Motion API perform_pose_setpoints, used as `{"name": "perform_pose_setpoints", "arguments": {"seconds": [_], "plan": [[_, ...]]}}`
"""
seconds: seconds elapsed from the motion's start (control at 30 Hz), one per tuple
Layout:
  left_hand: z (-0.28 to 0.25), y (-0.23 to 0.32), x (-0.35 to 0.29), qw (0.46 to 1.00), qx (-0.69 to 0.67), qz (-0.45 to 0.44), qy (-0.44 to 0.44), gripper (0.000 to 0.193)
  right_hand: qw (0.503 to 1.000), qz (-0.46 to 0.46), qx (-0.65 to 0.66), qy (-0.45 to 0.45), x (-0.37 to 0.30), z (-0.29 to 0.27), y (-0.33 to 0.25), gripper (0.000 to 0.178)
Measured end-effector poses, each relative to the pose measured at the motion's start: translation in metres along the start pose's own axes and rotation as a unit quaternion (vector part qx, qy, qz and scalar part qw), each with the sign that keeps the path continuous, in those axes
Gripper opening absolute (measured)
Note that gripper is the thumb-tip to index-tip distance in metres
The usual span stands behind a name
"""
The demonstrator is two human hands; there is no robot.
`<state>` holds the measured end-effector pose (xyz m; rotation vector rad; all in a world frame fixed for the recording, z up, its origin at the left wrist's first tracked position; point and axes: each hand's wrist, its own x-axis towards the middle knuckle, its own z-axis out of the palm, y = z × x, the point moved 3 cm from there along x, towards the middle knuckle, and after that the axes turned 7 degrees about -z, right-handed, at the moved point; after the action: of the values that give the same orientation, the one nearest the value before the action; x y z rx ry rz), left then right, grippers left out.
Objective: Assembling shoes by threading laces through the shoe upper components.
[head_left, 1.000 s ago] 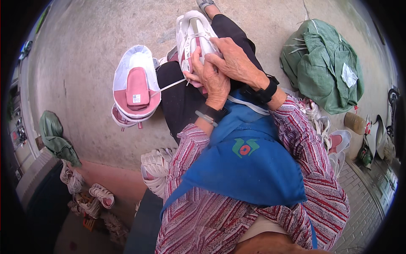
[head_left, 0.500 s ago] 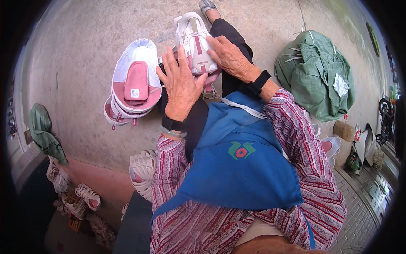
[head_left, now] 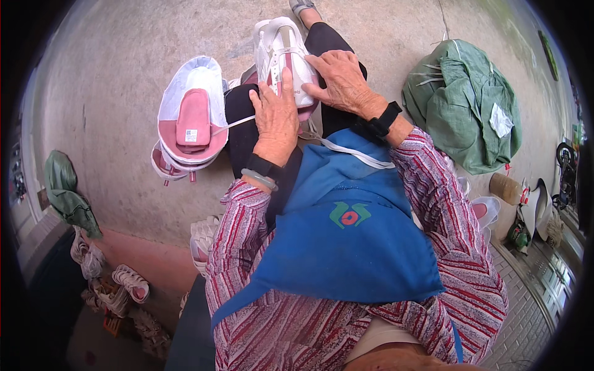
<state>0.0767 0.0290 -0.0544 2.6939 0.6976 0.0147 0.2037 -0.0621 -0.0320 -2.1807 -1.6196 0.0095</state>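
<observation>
A white and pink shoe upper (head_left: 286,46) lies across my dark-trousered knees, its eyelet row and pink centre stripe facing up. My left hand (head_left: 276,123) rests on its near left part, fingers stretched out and apart. At the right edge my right hand (head_left: 344,83) grips the upper, fingers bent and thumb set apart on its side; the fingertips' undersides are hidden. Left of my knee a stack of similar uppers (head_left: 166,127) bears a pink padded tongue (head_left: 197,110) with a small label. A thin white lace (head_left: 234,125) runs from that stack toward my left hand.
A big green woven sack (head_left: 461,111) sits on the concrete floor at right, a smaller green sack (head_left: 67,191) at far left. More laced uppers (head_left: 130,283) lie lower left. A white strap (head_left: 356,156) crosses my blue apron (head_left: 346,260). A brown container (head_left: 504,187) stands at right.
My left hand has come down onto the upper from a raised, spread pose. My right thumb has spread away from the fingers along the upper's side. The view has shifted slightly.
</observation>
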Motion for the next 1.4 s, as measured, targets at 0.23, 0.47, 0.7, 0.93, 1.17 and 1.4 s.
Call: {"name": "perform_pose_setpoints", "arguments": {"seconds": [0.23,0.47,0.7,0.93,1.17,1.4], "plan": [[0.0,0.022,0.0,0.969,0.199,0.121,0.081,0.063,0.998,-0.02,0.041,0.048,-0.008,0.0,0.0,0.033],[0.021,0.039,0.0,0.904,0.392,0.165,0.034,0.057,0.999,-0.039,0.023,0.018,-0.005,0.009,-0.009,0.016],[-0.037,-0.001,0.002,0.99,-0.03,0.124,0.058,0.045,0.999,-0.049,0.001,0.023,-0.012,0.011,-0.001,0.019],[-0.071,-0.051,0.028,0.997,-0.059,-0.044,0.009,0.029,0.996,-0.018,-0.022,-0.082,-0.016,0.014,0.005,0.036],[0.002,-0.089,0.173,0.925,-0.235,-0.248,-0.164,0.057,0.99,0.052,0.13,0.013,-0.005,0.005,-0.016,0.04],[0.011,-0.07,0.171,0.698,-0.6,-0.294,-0.257,0.059,0.995,0.087,0.045,-0.031,0.008,-0.005,-0.015,0.071]]}}
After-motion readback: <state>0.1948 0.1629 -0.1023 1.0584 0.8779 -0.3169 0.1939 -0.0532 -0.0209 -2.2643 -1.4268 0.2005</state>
